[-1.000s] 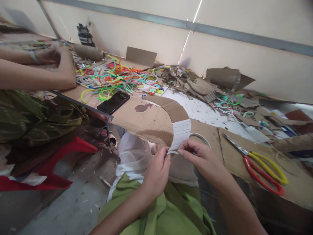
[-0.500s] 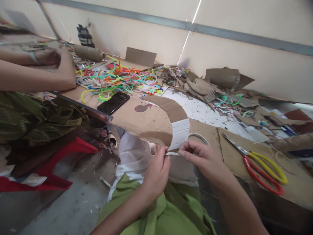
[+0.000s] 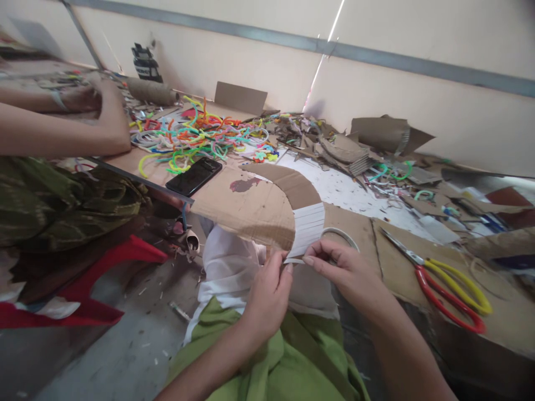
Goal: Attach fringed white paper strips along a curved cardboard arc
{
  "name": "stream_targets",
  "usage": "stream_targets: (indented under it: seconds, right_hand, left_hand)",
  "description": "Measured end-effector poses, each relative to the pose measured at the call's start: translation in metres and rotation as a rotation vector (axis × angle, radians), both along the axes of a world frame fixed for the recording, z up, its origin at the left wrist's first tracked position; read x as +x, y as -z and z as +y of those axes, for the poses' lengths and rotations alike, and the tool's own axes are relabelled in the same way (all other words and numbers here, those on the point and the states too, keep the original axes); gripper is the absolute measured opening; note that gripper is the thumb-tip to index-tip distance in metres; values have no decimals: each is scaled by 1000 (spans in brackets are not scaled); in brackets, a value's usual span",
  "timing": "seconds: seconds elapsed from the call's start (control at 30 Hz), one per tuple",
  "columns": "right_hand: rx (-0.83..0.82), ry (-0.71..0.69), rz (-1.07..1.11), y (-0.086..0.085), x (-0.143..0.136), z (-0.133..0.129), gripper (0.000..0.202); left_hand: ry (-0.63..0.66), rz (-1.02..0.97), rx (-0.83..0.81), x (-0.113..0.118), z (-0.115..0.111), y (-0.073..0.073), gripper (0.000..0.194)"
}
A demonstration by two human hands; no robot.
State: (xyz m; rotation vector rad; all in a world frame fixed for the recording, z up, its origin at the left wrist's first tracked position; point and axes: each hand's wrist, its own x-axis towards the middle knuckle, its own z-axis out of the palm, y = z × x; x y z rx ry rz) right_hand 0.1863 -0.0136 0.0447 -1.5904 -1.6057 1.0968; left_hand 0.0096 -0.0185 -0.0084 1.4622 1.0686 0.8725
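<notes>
A curved cardboard piece lies over the edge of the table, its near part covered by white strips set side by side. At its near end, my left hand pinches the left end of a narrow white paper strip. Closed in a pinch too, my right hand has thumb and forefinger at the strip's right end. Beyond my right fingers is a pale ring, perhaps a tape roll, partly hidden by that hand.
Scissors with red and yellow handles lie at the right. A phone sits left of the curved piece, before a heap of colourful pipe cleaners. Cardboard scraps cover the back. At far left is another person's arm.
Both hands keep their pinch on the strip at the near end of the curved piece. My right fingertips have shifted very slightly left; little else differs.
</notes>
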Motion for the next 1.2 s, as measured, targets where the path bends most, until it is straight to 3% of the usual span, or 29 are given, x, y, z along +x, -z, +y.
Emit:
stream_targets:
  seconds: [0.83,1.2]
  right_hand:
    - [55,5,-70,2,1,-3,21]
    - [79,91,10,7,5,-3,25]
  left_hand:
    - [-57,-29,47,1,2,12,24]
    - [-74,-39,19,2,2,10,27]
